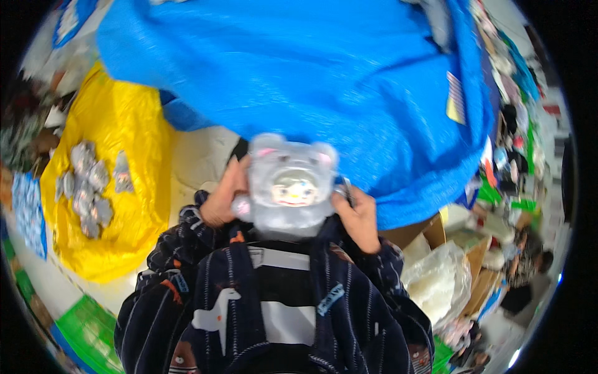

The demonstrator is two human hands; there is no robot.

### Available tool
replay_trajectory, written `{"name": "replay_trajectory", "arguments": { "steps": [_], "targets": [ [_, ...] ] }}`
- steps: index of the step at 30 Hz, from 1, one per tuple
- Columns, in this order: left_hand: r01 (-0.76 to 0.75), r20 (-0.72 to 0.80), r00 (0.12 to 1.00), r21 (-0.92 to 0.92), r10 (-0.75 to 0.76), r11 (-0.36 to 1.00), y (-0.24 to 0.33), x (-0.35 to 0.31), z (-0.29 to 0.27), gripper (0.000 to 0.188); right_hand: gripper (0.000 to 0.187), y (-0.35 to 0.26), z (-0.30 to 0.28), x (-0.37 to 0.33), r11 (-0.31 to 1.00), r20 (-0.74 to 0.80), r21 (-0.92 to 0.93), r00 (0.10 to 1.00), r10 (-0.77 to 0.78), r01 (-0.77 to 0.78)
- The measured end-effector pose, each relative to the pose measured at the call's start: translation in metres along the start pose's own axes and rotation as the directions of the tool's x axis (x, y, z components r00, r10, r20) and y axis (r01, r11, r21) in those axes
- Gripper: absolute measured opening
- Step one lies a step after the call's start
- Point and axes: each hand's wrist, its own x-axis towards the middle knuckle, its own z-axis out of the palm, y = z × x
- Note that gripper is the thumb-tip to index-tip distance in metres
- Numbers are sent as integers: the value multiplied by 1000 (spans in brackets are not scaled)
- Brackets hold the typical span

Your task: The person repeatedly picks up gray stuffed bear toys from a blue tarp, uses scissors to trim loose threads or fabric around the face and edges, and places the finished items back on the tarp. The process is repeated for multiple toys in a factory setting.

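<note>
At the near edge of the blue sheet (299,75), a grey bear-eared plush (293,215) sits in a two-sided grip: the left hand (225,196) grasps one side, the right hand (360,215) the other, a small blurred object (347,190) at its fingers. Left of the blue sheet, a yellow sheet (140,131) bears small grey plush pieces (90,187); nearer its right part sits a clear bag (439,280)

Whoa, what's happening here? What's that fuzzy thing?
A person is holding a gray plush toy with round ears, left hand on one side and right hand on the other. Something small and silvery shows by the right thumb, too unclear to name. Smaller gray plush pieces lie on yellow plastic to the left, and a blue sheet spreads out ahead.
</note>
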Motion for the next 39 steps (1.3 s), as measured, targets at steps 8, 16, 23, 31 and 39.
{"name": "replay_trajectory", "arguments": {
  "steps": [8,16,23,31,39],
  "targets": [
    [-156,-254,920,459,297,875,-47,-25,-23,27,16,13,3,-4,956,88,249,987,137,-155],
    [-182,-267,912,421,313,888,-39,-20,-29,14,21,21,-55,-16,991,-231,75,969,-89,109],
    [-264,-168,900,525,403,809,-38,-20,-15,13,43,-70,19,16,736,397,-281,773,-494,615],
    [-496,243,841,704,484,508,-37,-19,-14,15,32,-73,55,28,538,575,-362,636,-514,762],
    [-265,171,963,474,208,839,-36,-9,-30,27,23,-60,-1,32,982,-81,-74,980,-181,175]
  ]
}}
